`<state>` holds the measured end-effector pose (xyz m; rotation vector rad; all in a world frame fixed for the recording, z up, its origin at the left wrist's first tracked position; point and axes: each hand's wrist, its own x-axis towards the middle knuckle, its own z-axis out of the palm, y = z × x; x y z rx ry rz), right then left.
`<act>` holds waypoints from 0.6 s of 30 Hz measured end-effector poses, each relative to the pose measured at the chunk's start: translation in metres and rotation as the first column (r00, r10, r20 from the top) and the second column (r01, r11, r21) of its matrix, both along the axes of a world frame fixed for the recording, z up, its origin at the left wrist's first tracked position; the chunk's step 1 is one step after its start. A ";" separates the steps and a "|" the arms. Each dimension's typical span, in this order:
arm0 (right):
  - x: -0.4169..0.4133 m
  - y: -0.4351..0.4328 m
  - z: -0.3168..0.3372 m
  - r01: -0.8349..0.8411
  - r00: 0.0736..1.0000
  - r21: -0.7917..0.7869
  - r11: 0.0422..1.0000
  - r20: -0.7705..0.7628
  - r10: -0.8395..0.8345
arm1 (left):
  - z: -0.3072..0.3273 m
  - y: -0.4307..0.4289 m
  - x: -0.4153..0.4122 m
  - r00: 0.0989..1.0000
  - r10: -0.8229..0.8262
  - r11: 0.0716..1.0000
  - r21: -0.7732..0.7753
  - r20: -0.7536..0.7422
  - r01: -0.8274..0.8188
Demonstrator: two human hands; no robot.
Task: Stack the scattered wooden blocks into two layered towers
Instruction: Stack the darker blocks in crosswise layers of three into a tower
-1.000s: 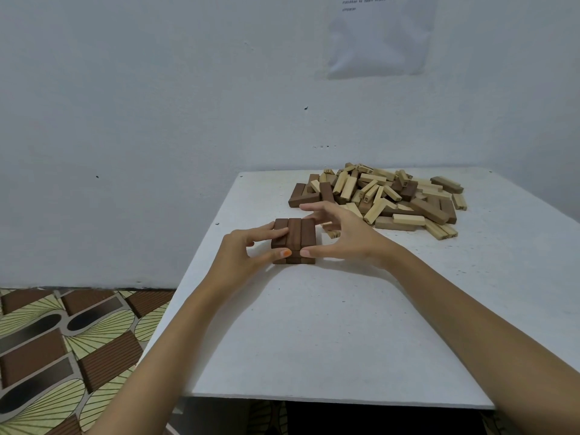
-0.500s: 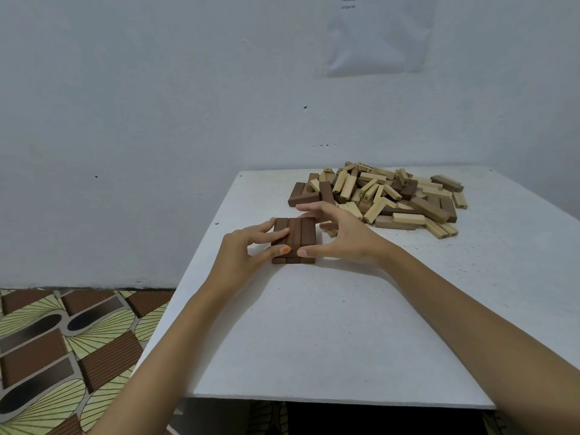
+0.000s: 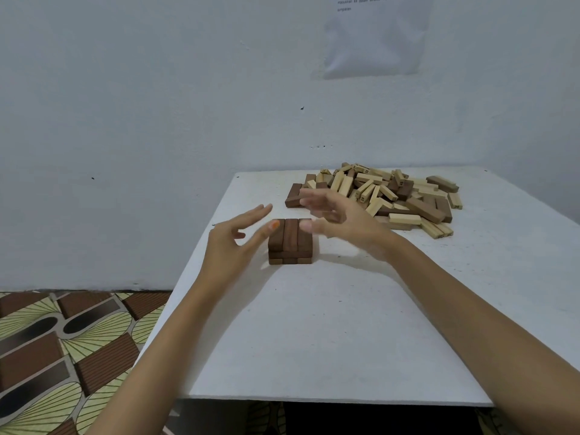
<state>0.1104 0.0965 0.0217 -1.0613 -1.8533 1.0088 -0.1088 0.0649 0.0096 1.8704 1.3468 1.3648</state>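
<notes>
**Two dark layers down, the pile still waiting**

White wall and a white table [image 3: 345, 324] frame the scene, with a patterned floor mat [image 3: 62, 356] off to the left. Near the table's middle sits the started tower [image 3: 290, 241]: three dark blocks laid side by side on top, a lower layer showing under them, crosswise as far as can be told. Both hands flank it with fingers spread and nothing held. The left hand [image 3: 232, 243] hovers just beside the tower's left edge, and the right hand [image 3: 342, 222], motion-blurred, is raised near its far right corner. Beyond lies the loose pile of blocks [image 3: 386, 196], light and dark mixed, some leaning on others.

These blocks look rigid, light and smooth-sided, so they should lift easily but slide if nudged. A pinch across the long sides, near the middle, seems the safest hold. Pulling one from under its neighbours would likely shift the heap, so a free-lying block at the edge is the better pick.
</notes>
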 end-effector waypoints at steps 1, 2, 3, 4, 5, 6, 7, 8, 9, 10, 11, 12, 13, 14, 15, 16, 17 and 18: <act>0.002 0.000 0.004 0.009 0.997 -0.019 1.000 -0.073 -0.011 | 0.003 -0.001 0.004 0.999 0.009 1.000 -0.008 0.051 -0.009; 0.004 0.001 0.007 0.022 0.991 -0.035 0.999 -0.135 -0.026 | 0.007 -0.001 0.008 0.997 0.007 1.000 -0.015 0.081 -0.006; 0.006 0.001 0.010 0.038 0.984 -0.046 0.998 -0.173 -0.045 | 0.011 -0.001 0.014 0.996 -0.006 1.000 -0.018 0.093 0.008; 0.009 0.001 0.013 0.054 0.981 -0.045 0.998 -0.185 -0.061 | 0.015 0.000 0.021 0.995 -0.028 0.999 -0.015 0.095 0.030; 0.012 0.001 0.016 0.073 0.981 -0.035 0.997 -0.177 -0.078 | 0.021 0.001 0.028 0.994 -0.053 0.998 -0.012 0.094 0.054; 0.015 0.001 0.018 0.087 0.982 -0.020 0.996 -0.165 -0.090 | 0.026 0.002 0.035 0.993 -0.078 0.997 -0.010 0.093 0.079; 0.018 0.000 0.021 0.100 0.983 -0.006 0.995 -0.156 -0.099 | 0.031 0.004 0.042 0.990 -0.101 0.995 -0.009 0.094 0.102; 0.023 0.000 0.023 0.107 0.982 0.005 0.994 -0.159 -0.105 | 0.036 0.006 0.050 0.988 -0.121 0.993 -0.003 0.094 0.122; 0.027 -0.001 0.025 0.116 0.980 0.016 0.993 -0.163 -0.112 | 0.040 0.009 0.058 0.986 -0.140 0.990 0.007 0.094 0.140; 0.033 0.000 0.026 0.132 0.979 0.030 0.991 -0.162 -0.125 | 0.043 0.011 0.066 0.983 -0.160 0.987 0.019 0.092 0.159; 0.039 0.000 0.028 0.153 0.977 0.046 0.987 -0.155 -0.144 | 0.045 0.014 0.074 0.979 -0.183 0.983 0.030 0.091 0.181; 0.047 0.001 0.029 0.176 0.976 0.060 0.983 -0.141 -0.166 | 0.046 0.018 0.082 0.975 -0.202 0.979 0.034 0.088 0.200; 0.055 0.002 0.030 0.202 0.974 0.071 0.977 -0.121 -0.192 | 0.047 0.022 0.090 0.973 -0.214 0.977 0.026 0.090 0.213; 0.064 0.003 0.032 0.228 0.971 0.082 0.970 -0.098 -0.220 | 0.047 0.027 0.098 0.972 -0.219 0.976 0.012 0.089 0.219; 0.074 0.004 0.033 0.258 0.965 0.091 0.962 -0.077 -0.252 | 0.047 0.032 0.107 0.971 -0.224 0.974 -0.006 0.085 0.225; 0.084 0.005 0.034 0.292 0.956 0.095 0.952 -0.061 -0.287 | 0.046 0.038 0.115 0.970 -0.231 0.972 -0.021 0.071 0.233; 0.093 0.005 0.035 0.333 0.943 0.096 0.938 -0.051 -0.330 | 0.045 0.043 0.124 0.969 -0.242 0.969 -0.034 0.054 0.244; 0.103 0.007 0.036 0.382 0.924 0.092 0.919 -0.046 -0.380 | 0.044 0.048 0.134 0.966 -0.255 0.966 -0.044 0.032 0.256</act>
